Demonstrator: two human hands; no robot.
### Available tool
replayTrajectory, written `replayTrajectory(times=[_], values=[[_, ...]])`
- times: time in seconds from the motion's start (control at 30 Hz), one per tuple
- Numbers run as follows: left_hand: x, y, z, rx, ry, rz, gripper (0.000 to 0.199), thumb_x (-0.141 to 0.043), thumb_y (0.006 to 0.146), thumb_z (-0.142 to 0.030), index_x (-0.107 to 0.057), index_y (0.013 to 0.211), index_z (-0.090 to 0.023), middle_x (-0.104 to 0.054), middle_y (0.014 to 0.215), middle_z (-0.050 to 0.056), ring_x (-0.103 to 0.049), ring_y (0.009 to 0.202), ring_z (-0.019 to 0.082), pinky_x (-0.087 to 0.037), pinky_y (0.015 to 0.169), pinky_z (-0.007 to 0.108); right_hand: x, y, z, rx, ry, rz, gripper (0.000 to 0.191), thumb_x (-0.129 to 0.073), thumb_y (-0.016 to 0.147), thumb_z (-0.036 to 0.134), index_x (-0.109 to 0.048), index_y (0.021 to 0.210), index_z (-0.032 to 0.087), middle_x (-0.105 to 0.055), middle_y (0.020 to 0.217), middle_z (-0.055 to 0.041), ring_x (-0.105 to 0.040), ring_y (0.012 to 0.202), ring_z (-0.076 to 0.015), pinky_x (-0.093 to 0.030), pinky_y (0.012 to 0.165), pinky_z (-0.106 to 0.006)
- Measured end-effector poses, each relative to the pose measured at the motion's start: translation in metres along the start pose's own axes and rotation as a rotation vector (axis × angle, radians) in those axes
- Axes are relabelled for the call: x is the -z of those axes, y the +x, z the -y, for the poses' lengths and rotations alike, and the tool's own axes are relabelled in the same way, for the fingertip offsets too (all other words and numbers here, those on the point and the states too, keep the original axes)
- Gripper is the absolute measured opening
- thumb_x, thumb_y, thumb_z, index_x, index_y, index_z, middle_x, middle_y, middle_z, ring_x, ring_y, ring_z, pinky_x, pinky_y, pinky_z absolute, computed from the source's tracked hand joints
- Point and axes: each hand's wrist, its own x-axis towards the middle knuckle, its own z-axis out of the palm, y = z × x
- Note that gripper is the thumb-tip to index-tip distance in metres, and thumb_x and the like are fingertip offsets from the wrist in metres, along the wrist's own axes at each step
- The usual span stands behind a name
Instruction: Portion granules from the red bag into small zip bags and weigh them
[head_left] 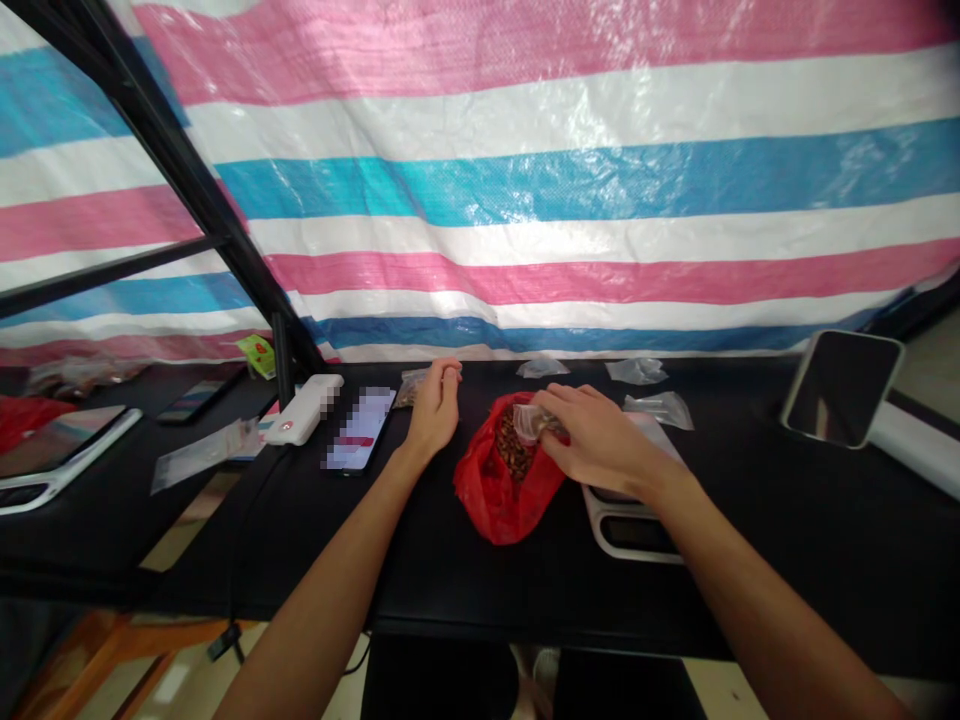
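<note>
A red plastic bag stands wide-mouthed on the black table, with small brown pieces like dried seeds or grains inside. Over its mouth, my right hand is closed on a small clear plastic bag; part of that bag is hidden by the fingers. My left hand rests to the left of the red bag, fingers loosely bent, nothing visible in it. Just behind it lies a small clear bag with brown contents. A white kitchen scale sits partly under my right forearm.
Several small clear bags lie along the table's back. On the left are a lit phone, a white power bank and a second scale. A phone on a stand is at right. Striped sheeting hangs behind.
</note>
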Motion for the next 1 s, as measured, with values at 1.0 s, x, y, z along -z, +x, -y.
replayTrajectory(times=[1.0], values=[[0.003, -0.002, -0.008, -0.074, 0.075, 0.13, 0.034, -0.033, 0.109, -0.038, -0.061, 0.105, -0.021, -0.063, 0.088, 0.003, -0.06, 0.084, 0.017, -0.045, 0.08, 0.031, -0.025, -0.002, -0.012, 0.072, -0.009, -0.076, 0.021, -0.062, 0.102, 0.039, -0.075, 0.116, 0.031, -0.069, 0.102, -0.0038, -0.064, 0.098, -0.0226, -0.039, 0.087, -0.039]])
